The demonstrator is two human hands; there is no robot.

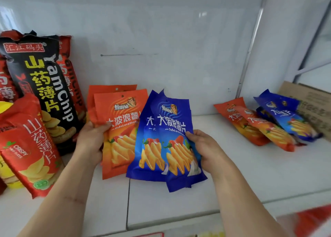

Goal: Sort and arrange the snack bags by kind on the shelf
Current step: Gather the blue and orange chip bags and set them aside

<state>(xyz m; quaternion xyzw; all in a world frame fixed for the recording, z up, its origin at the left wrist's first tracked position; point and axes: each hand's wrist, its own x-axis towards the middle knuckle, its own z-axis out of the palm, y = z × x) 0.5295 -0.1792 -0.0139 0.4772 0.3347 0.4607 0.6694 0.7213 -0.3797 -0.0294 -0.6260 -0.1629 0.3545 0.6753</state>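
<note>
Two orange chip bags (pixel 119 122) stand upright in the middle of the white shelf (pixel 241 168), and my left hand (pixel 90 140) grips their left edge. Overlapping them on the right are two blue chip bags (pixel 161 147), held at the right edge by my right hand (pixel 206 149). At the right of the shelf lie two more orange bags (pixel 258 127) and two more blue bags (pixel 284 115), leaning against each other. On the left stand a black yam chip bag (pixel 44 86) and red yam chip bags (pixel 30 147).
A cardboard box (pixel 311 104) sits at the far right behind the loose bags. White back panel (pixel 161 40) closes the shelf. A yellow bag (pixel 5 170) peeks out at the far left. Bare shelf lies between the held bags and the right pile.
</note>
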